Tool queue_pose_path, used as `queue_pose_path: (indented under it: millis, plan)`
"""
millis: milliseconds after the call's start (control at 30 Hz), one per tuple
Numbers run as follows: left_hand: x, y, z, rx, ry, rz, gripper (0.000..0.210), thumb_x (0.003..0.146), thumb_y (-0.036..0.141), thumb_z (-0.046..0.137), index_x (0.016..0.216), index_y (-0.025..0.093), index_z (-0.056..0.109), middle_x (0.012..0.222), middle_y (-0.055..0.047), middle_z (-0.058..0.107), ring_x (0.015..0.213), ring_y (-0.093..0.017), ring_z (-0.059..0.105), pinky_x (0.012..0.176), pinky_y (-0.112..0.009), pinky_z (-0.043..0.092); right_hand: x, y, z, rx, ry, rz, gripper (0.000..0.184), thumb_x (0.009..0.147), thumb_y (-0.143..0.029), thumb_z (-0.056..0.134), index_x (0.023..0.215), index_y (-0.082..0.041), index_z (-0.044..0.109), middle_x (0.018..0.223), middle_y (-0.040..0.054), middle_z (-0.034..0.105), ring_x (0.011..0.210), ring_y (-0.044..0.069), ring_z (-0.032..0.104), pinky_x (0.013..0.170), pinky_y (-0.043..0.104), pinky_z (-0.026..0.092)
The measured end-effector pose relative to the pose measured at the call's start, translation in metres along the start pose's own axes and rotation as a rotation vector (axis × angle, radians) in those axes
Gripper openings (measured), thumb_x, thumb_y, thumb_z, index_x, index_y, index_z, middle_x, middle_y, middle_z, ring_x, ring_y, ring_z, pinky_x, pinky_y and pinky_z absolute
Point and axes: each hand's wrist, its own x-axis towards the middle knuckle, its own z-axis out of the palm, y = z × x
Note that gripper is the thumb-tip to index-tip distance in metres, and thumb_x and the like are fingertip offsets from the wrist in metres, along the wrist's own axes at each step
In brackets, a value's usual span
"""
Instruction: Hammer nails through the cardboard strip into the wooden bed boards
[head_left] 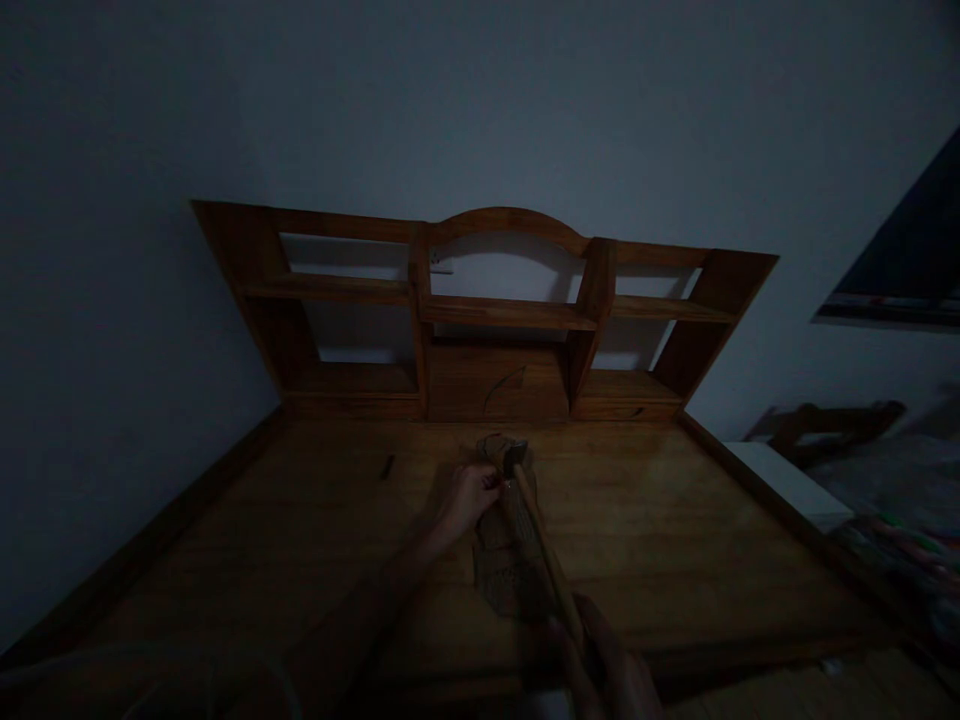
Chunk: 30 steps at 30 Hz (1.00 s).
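In the dim head view, my right hand (pixel 615 665) grips the lower end of a long wooden-handled hammer (pixel 551 565). Its dark head lies at the far end, over a crumpled brown sheet (pixel 499 575), perhaps paper or cardboard, on the wooden surface. Beside the hammer's head, my left hand (pixel 474 497) has its fingers closed in a pinch at the sheet. A small bright spot shows at those fingertips, but what they hold is too dark and small to tell.
A wooden shelf unit (pixel 510 315) with open compartments stands along the back against the wall. The broad wooden surface (pixel 645 520) has raised side edges and a dark slot (pixel 387 466) on the left. A white box-like piece (pixel 784 480) is at the right.
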Motion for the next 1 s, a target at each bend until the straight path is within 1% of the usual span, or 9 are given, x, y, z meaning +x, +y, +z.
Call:
queue_pose_path:
  millis: [100, 233, 333, 433, 500, 600, 700, 867, 1000]
  plan:
    - [0.0, -0.001, 0.002, -0.004, 0.018, -0.018, 0.022, 0.079, 0.03, 0.058, 0.071, 0.012, 0.067, 0.061, -0.001, 0.063, 0.059, -0.013, 0.056, 0.05, -0.019, 0.032, -0.002, 0.001, -0.003, -0.036, 0.023, -0.017, 0.081, 0.087, -0.071, 0.02, 0.125, -0.012, 0.059, 0.065, 0.0122, 0.073, 0.059, 0.027, 0.071, 0.052, 0.027, 0.052]
    - [0.002, -0.009, 0.008, -0.028, 0.031, -0.029, 0.026, 0.08, 0.034, 0.057, 0.07, 0.012, 0.066, 0.061, -0.002, 0.062, 0.059, -0.013, 0.056, 0.05, -0.019, 0.033, 0.001, 0.002, -0.004, 0.031, -0.009, -0.006, 0.077, 0.089, -0.068, 0.022, 0.129, -0.011, 0.055, 0.072, 0.013, 0.074, 0.064, 0.027, 0.072, 0.056, 0.027, 0.053]
    - [0.002, -0.01, 0.009, -0.034, 0.024, -0.028, 0.024, 0.08, 0.032, 0.057, 0.071, 0.012, 0.066, 0.063, -0.002, 0.063, 0.059, -0.013, 0.055, 0.05, -0.019, 0.033, 0.004, 0.002, -0.001, 0.069, -0.045, 0.017, 0.074, 0.089, -0.067, 0.026, 0.13, -0.012, 0.054, 0.071, 0.0114, 0.074, 0.065, 0.026, 0.072, 0.056, 0.025, 0.053]
    - [0.001, -0.007, 0.006, -0.04, 0.024, -0.005, 0.024, 0.079, 0.031, 0.057, 0.068, 0.012, 0.065, 0.062, -0.001, 0.062, 0.057, -0.012, 0.054, 0.05, -0.018, 0.032, 0.005, 0.002, 0.004, 0.054, -0.071, 0.017, 0.077, 0.089, -0.068, 0.022, 0.129, -0.011, 0.056, 0.066, 0.0111, 0.073, 0.063, 0.026, 0.072, 0.058, 0.026, 0.053]
    - [0.0, -0.006, 0.004, -0.042, 0.02, 0.004, 0.023, 0.079, 0.029, 0.057, 0.066, 0.012, 0.065, 0.06, 0.0, 0.06, 0.056, -0.011, 0.053, 0.05, -0.018, 0.032, 0.004, 0.002, 0.007, 0.041, -0.075, 0.018, 0.077, 0.089, -0.068, 0.02, 0.127, -0.011, 0.057, 0.069, 0.0123, 0.074, 0.067, 0.027, 0.072, 0.062, 0.026, 0.054]
    - [0.001, -0.007, 0.005, -0.066, 0.007, -0.019, 0.019, 0.076, 0.027, 0.058, 0.07, 0.012, 0.067, 0.063, -0.002, 0.063, 0.061, -0.013, 0.055, 0.052, -0.019, 0.034, 0.002, 0.002, 0.01, 0.033, -0.069, 0.04, 0.075, 0.09, -0.066, 0.023, 0.127, -0.012, 0.057, 0.075, 0.0135, 0.075, 0.076, 0.028, 0.072, 0.066, 0.027, 0.054]
    - [0.001, -0.008, 0.007, -0.088, 0.007, -0.057, 0.019, 0.076, 0.028, 0.058, 0.076, 0.012, 0.068, 0.068, -0.003, 0.066, 0.065, -0.015, 0.058, 0.053, -0.019, 0.036, 0.002, 0.002, 0.009, 0.039, -0.054, 0.043, 0.067, 0.091, -0.063, 0.025, 0.126, -0.016, 0.058, 0.078, 0.012, 0.076, 0.074, 0.027, 0.073, 0.065, 0.027, 0.054]
    - [0.0, -0.002, 0.003, -0.034, 0.004, -0.044, 0.021, 0.077, 0.028, 0.056, 0.07, 0.011, 0.067, 0.065, -0.003, 0.065, 0.062, -0.015, 0.058, 0.052, -0.019, 0.034, 0.007, 0.0, 0.006, 0.074, -0.114, -0.007, 0.07, 0.092, -0.062, 0.024, 0.127, -0.012, 0.056, 0.071, 0.0119, 0.074, 0.079, 0.028, 0.072, 0.076, 0.03, 0.053]
    - [-0.001, 0.002, 0.001, 0.007, 0.013, -0.03, 0.021, 0.078, 0.028, 0.057, 0.069, 0.011, 0.066, 0.062, -0.003, 0.064, 0.06, -0.014, 0.057, 0.051, -0.019, 0.032, 0.008, -0.003, 0.003, 0.08, -0.135, 0.027, 0.068, 0.092, -0.062, 0.024, 0.127, -0.013, 0.055, 0.068, 0.0107, 0.074, 0.08, 0.028, 0.072, 0.075, 0.029, 0.053]
